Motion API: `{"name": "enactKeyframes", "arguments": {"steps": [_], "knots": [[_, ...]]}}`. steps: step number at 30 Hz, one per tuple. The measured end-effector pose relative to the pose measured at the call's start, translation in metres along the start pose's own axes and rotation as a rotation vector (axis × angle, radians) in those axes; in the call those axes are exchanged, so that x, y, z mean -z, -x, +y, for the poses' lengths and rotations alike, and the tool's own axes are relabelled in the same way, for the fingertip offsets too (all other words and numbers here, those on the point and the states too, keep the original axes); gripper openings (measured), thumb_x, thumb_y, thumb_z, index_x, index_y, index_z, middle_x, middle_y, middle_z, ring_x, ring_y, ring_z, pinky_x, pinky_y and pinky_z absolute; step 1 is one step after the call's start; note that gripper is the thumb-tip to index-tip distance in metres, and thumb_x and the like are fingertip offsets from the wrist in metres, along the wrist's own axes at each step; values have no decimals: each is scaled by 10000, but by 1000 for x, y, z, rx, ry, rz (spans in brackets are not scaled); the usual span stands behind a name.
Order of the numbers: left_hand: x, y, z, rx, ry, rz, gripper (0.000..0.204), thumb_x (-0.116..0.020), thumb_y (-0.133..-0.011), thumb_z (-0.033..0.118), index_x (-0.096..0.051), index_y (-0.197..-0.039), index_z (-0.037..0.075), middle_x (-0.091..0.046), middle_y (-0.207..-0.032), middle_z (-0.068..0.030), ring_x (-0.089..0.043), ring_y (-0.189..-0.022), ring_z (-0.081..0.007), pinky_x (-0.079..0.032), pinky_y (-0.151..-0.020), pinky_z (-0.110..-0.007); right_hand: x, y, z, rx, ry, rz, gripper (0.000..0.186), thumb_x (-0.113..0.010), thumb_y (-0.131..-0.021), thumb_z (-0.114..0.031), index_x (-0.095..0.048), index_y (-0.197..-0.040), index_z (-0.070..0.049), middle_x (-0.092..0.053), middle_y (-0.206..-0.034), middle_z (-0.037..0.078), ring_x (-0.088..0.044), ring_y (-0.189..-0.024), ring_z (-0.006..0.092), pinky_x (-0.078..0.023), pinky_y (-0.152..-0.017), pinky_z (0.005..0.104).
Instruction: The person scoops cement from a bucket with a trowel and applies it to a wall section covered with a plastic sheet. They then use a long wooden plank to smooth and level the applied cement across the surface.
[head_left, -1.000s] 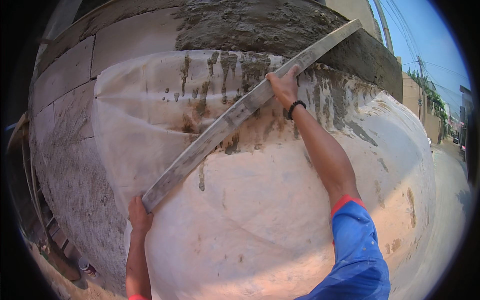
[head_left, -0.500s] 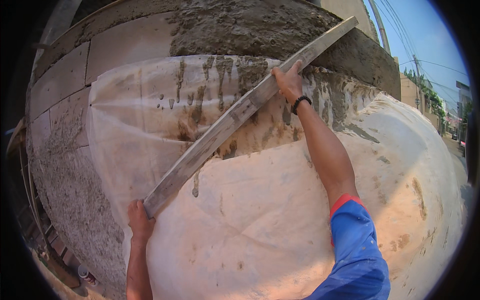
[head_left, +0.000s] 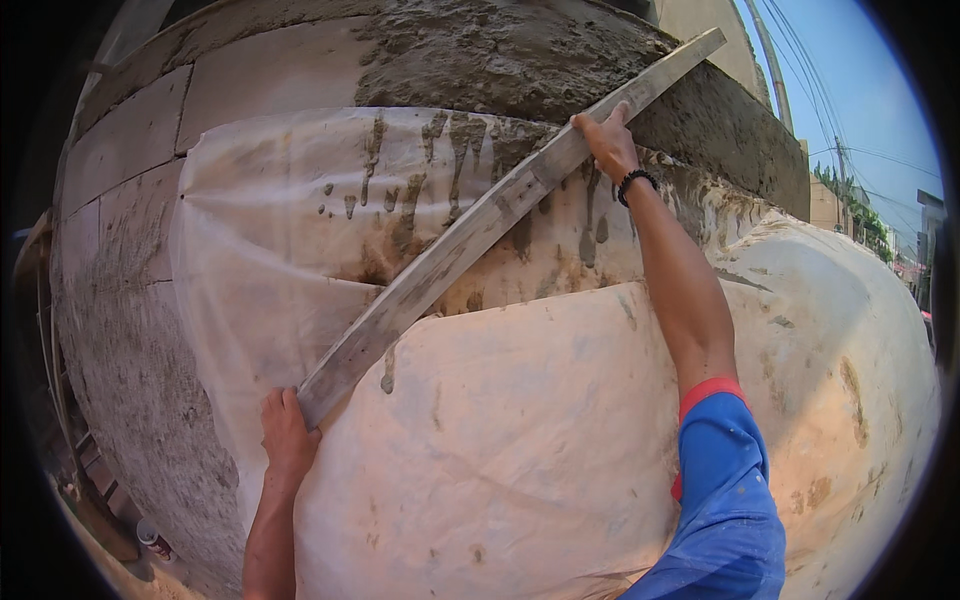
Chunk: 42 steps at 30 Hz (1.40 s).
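Note:
A long grey straightedge, smeared with mortar, slants from lower left to upper right in front of the wall. My left hand is closed round its lower end. Higher up, my right hand, with a dark bead bracelet on the wrist, grips the bar short of its top end. Behind the bar, wet mortar coats the upper wall in a rough layer. Below that hangs a whitish plastic sheet with mortar drips running down it.
Bare pale blocks show at the upper left, above rough plaster. A large sheet-covered bulge fills the space under my arms. A cup lies low at the left. A pole and wires rise along the street at right.
The straightedge has shifted slightly to the right in view, still held by both hands. My right hand and forearm have moved a little right and up.

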<state>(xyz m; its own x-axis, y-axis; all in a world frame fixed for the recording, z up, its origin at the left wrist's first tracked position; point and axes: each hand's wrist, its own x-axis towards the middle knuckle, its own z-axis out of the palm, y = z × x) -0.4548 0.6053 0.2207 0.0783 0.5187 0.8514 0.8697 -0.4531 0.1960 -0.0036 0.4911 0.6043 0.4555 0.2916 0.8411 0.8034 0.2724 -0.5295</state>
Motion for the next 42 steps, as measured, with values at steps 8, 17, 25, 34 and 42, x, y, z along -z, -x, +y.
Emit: {"name": "enactKeyframes", "arguments": {"steps": [8, 17, 25, 34, 42], "knots": [[24, 4, -52, -29, -49, 39, 690, -784, -588, -1, -461, -1198, -4, -454, -1163, -177, -456, -1092, -381, -407, -930, -458, -37, 13, -25, 55, 49, 59, 1146, -654, -750, -492, -31, -1508, 101, -625, -1124, 296, -664, -958, 362, -557, -739, 381], [53, -37, -54, -71, -38, 64, 645, -770, -602, 2, -472, -1174, 5, -463, -1143, -155, -465, -1061, -352, -419, -913, -438, -31, -6, -63, 19, -12, 72, 1136, -652, -752, -481, -22, -1523, 66, -644, -1078, 248, -671, -807, 289, -556, -634, 358], [48, 14, -121, -15, -3, -71, 664, -778, -595, -8, -467, -1182, -6, -460, -1148, -173, -460, -1089, -371, -416, -932, -443, -76, 65, -64, -47, 117, -52, 1141, -627, -775, -509, 7, -1511, 90, -639, -1111, 283, -647, -996, 383, -534, -795, 409], [44, 7, -155, -46, 19, -15, 651, -761, -575, -31, -466, -1155, -22, -460, -1148, -198, -459, -1089, -400, -406, -936, -457, -95, 69, -81, 40, 103, -27, 1145, -617, -781, -512, 3, -1483, 147, -622, -1120, 335, -630, -1033, 424, -493, -909, 428], [64, -34, -150, -120, -7, 78, 618, -735, -576, -49, -470, -1133, -16, -477, -1094, -188, -467, -1046, -396, -411, -906, -458, -90, 45, -109, -2, 70, 13, 1140, -638, -756, -485, -31, -1484, 148, -645, -1098, 284, -682, -909, 338, -566, -729, 368]]}}
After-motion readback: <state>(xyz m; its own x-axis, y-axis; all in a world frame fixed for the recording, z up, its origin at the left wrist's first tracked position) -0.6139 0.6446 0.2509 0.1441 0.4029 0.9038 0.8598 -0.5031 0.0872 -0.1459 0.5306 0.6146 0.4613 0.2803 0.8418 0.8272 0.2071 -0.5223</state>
